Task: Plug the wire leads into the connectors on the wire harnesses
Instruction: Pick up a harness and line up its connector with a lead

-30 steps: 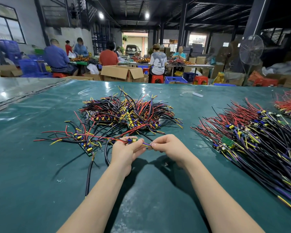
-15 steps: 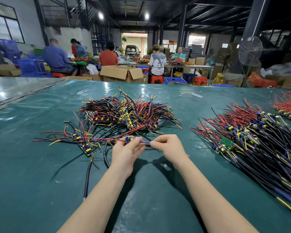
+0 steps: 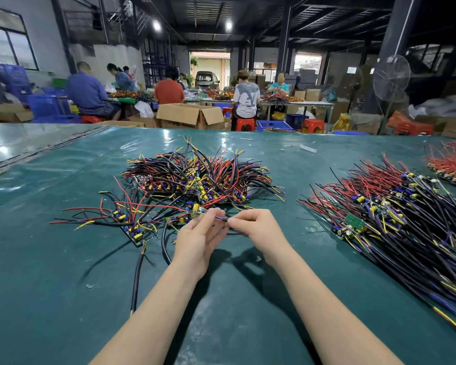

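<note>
Both hands meet just above the green table mat (image 3: 63, 299), in front of a tangled heap of black, red and yellow wire harnesses (image 3: 195, 177). My left hand (image 3: 199, 238) pinches a small circuit board with connectors (image 3: 196, 212) between thumb and fingertips. My right hand (image 3: 258, 229) pinches the end of a purple wire lead (image 3: 219, 218) that runs between the two hands to the board. A black cable (image 3: 137, 275) trails from the board toward me across the mat.
A long pile of harnesses with red and black wires (image 3: 395, 222) lies at the right. A red wire bundle (image 3: 450, 164) sits at the far right. A few boards with wires (image 3: 132, 222) lie left of my hands. People work at tables beyond the mat.
Both hands have lifted slightly and moved a little away from me with the board and lead. My left fingers have opened out more around the board. The purple lead shows longer between the hands.
</note>
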Available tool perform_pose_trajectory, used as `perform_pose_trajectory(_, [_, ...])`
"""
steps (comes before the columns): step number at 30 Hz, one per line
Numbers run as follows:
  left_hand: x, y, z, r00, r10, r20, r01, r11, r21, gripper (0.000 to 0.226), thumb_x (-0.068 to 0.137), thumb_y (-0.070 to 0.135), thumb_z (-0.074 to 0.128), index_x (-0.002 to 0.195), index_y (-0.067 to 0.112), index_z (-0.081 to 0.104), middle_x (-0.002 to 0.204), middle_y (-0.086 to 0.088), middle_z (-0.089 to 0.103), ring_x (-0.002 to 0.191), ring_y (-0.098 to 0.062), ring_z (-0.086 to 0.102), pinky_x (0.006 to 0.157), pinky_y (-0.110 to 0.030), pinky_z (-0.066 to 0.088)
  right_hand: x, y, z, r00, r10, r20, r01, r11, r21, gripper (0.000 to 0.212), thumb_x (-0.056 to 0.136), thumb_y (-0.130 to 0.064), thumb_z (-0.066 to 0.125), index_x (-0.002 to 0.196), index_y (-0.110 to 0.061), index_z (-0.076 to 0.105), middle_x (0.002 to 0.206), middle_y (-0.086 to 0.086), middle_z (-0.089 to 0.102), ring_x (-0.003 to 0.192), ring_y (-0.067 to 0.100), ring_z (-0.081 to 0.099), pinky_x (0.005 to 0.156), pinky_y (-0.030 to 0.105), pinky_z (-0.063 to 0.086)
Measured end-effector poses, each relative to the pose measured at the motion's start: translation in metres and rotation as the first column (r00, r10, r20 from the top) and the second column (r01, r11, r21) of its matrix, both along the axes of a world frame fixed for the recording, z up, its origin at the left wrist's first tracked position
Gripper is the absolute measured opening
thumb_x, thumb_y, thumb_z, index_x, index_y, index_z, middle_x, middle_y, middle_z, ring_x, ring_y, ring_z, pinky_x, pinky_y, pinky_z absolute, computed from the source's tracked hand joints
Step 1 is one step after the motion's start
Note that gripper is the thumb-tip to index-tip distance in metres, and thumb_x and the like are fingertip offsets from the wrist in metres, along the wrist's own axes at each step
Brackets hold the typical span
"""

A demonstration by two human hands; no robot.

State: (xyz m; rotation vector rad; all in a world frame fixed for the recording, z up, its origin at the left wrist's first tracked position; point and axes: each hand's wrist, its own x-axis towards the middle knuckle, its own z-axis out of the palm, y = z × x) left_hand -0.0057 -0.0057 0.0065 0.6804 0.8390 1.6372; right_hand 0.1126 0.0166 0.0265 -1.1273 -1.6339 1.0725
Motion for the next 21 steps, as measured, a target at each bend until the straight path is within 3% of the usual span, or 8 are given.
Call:
perform_pose_trajectory(4, [0.000, 0.002, 0.004, 0.977, -0.027, 0.214, 0.037, 0.998, -0.041, 0.021, 0.096, 0.016, 0.044, 0.084, 0.008, 0.059, 0.062, -0.001, 0.071, 0.058, -0.010, 0.069, 0.059, -0.025, 0.058, 0.000, 0.001, -0.003, 1.000, 0.014, 0.005, -0.014, 1.000, -0.013, 0.013, 0.083, -0.006, 0.063, 0.081, 0.005, 0.069, 0.060, 0.004, 0.047, 0.054, 0.006, 0.038, 0.050, 0.014, 0.031])
perform_pose_trajectory(6, [0.001, 0.003, 0.006, 0.963, -0.035, 0.268, 0.054, 0.997, -0.064, 0.023, 0.098, 0.020, 0.042, 0.085, 0.011, 0.059, 0.062, 0.002, 0.071, 0.057, -0.009, 0.068, 0.065, -0.029, 0.054, 0.001, 0.001, -0.003, 1.000, 0.011, -0.014, -0.011, 1.000, -0.022, 0.013, 0.081, -0.004, 0.065, 0.082, 0.007, 0.070, 0.060, 0.004, 0.051, 0.052, 0.002, 0.041, 0.049, 0.009, 0.032])
perform_pose_trajectory(8, [0.003, 0.004, 0.006, 0.960, -0.015, 0.278, 0.038, 0.996, -0.078, 0.023, 0.097, 0.020, 0.043, 0.084, 0.012, 0.059, 0.061, 0.003, 0.070, 0.056, -0.008, 0.068, 0.070, -0.028, 0.049, -0.001, 0.001, -0.003, 1.000, -0.029, -0.009, 0.028, 0.999, -0.034, 0.009, 0.078, -0.006, 0.069, 0.080, 0.002, 0.072, 0.060, 0.002, 0.056, 0.056, 0.004, 0.046, 0.055, 0.011, 0.037])
perform_pose_trajectory(11, [0.009, 0.004, 0.005, 0.948, 0.017, 0.317, 0.014, 0.995, -0.097, 0.022, 0.096, 0.019, 0.045, 0.082, 0.011, 0.060, 0.059, 0.003, 0.070, 0.056, -0.007, 0.067, 0.072, -0.027, 0.047, -0.005, 0.006, -0.004, 0.978, -0.166, 0.125, 0.170, 0.985, -0.017, 0.004, 0.072, -0.016, 0.075, 0.074, -0.013, 0.074, 0.065, 0.002, 0.061, 0.073, 0.015, 0.052, 0.078, 0.033, 0.044])
perform_pose_trajectory(13, [0.012, 0.005, 0.006, 0.937, 0.025, 0.349, 0.010, 0.995, -0.098, 0.023, 0.097, 0.021, 0.044, 0.081, 0.013, 0.059, 0.059, 0.005, 0.069, 0.062, -0.007, 0.066, 0.076, -0.028, 0.045, -0.006, 0.007, -0.006, 0.954, -0.222, 0.200, 0.219, 0.975, 0.039, 0.007, 0.071, -0.024, 0.076, 0.068, -0.021, 0.071, 0.059, -0.005, 0.058, 0.074, 0.016, 0.051, 0.084, 0.037, 0.042])
perform_pose_trajectory(15, [0.011, 0.006, 0.008, 0.935, 0.036, 0.352, -0.008, 0.997, -0.080, 0.022, 0.096, 0.022, 0.044, 0.082, 0.015, 0.060, 0.060, 0.007, 0.070, 0.070, -0.006, 0.064, 0.075, -0.026, 0.046, -0.004, 0.009, -0.007, 0.964, -0.182, 0.192, 0.167, 0.982, 0.091, 0.012, 0.073, -0.027, 0.075, 0.065, -0.023, 0.067, 0.055, -0.013, 0.055, 0.066, 0.010, 0.050, 0.076, 0.032, 0.041])
perform_pose_trajectory(17, [0.005, 0.006, 0.009, 0.942, 0.068, 0.329, -0.052, 0.997, -0.057, 0.020, 0.096, 0.023, 0.045, 0.083, 0.020, 0.060, 0.062, 0.011, 0.070, 0.066, -0.002, 0.066, 0.072, -0.023, 0.045, 0.000, 0.008, -0.008, 0.984, -0.088, 0.157, 0.075, 0.993, 0.089, 0.016, 0.077, -0.023, 0.073, 0.064, -0.022, 0.065, 0.051, -0.015, 0.052, 0.054, 0.001, 0.044, 0.061, 0.023, 0.036])
perform_pose_trajectory(21, [-0.005, 0.007, 0.012, 0.917, 0.142, 0.373, -0.134, 0.990, -0.049, 0.017, 0.094, 0.018, 0.049, 0.081, 0.018, 0.060, 0.060, 0.010, 0.069, 0.057, 0.000, 0.066, 0.067, -0.022, 0.047, 0.003, 0.007, -0.010, 0.988, -0.029, 0.151, 0.032, 0.999, -0.015, 0.021, 0.080, -0.022, 0.069, 0.060, -0.022, 0.063, 0.053, -0.005, 0.047, 0.052, 0.006, 0.037, 0.052, 0.018, 0.031])
